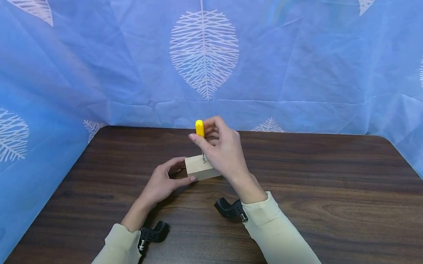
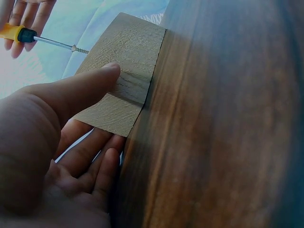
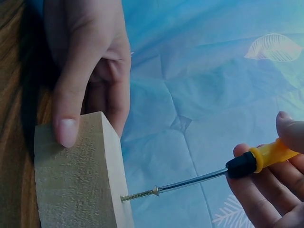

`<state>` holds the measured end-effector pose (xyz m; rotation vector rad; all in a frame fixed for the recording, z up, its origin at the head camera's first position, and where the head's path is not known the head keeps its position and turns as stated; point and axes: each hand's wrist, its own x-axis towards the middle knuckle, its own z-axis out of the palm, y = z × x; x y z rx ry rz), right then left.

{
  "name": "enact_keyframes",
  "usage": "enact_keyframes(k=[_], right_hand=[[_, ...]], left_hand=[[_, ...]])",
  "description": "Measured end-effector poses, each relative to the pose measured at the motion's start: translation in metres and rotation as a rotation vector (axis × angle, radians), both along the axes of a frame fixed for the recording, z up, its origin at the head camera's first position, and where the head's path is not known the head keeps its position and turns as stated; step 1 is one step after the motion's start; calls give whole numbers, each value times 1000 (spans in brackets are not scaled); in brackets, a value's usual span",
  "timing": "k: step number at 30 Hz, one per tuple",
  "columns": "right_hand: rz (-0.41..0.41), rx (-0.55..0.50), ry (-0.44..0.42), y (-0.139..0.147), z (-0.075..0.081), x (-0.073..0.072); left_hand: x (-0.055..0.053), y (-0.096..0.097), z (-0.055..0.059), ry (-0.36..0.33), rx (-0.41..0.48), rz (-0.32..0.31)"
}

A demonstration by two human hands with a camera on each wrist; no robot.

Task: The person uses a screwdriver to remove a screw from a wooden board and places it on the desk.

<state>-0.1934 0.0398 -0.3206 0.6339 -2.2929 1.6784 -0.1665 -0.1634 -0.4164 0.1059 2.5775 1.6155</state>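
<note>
Blue cloth (image 1: 143,63) printed with white leaves hangs behind a dark wood-grain table (image 1: 321,175). Above it, the right hand's (image 1: 225,151) thumb and fingers grasp the yellow handle of a screwdriver (image 1: 199,128). From those fingers the metal shaft runs down to the head of a screw (image 3: 139,195), which stands roughly upright on the upper face of a pale wooden block (image 1: 199,166), most of its thread exposed; how deep the tip sits cannot be told. Shaft and screw make nearly one line, and that alignment, crossing the block's long axis, seems what the work depends on. The right hand is nearer the screw, over the block. Lower and to the left, the left hand (image 1: 163,181) grips the block's left end, thumb against the near side and fingers on the far one. The block extends rightward from there, its right end hidden behind the right hand.
</note>
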Motion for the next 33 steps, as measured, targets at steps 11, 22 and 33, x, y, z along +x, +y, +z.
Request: enact_keyframes(k=[11,22,33], right_hand=[[-6,20,41,0,0,0],[41,43,42,0,2,-1],[-13,52,19,0,0,0]], left_hand=[[2,0,2,15,5,-15],[2,-1,1,10,2,-12],[2,0,0,0,4,-3]])
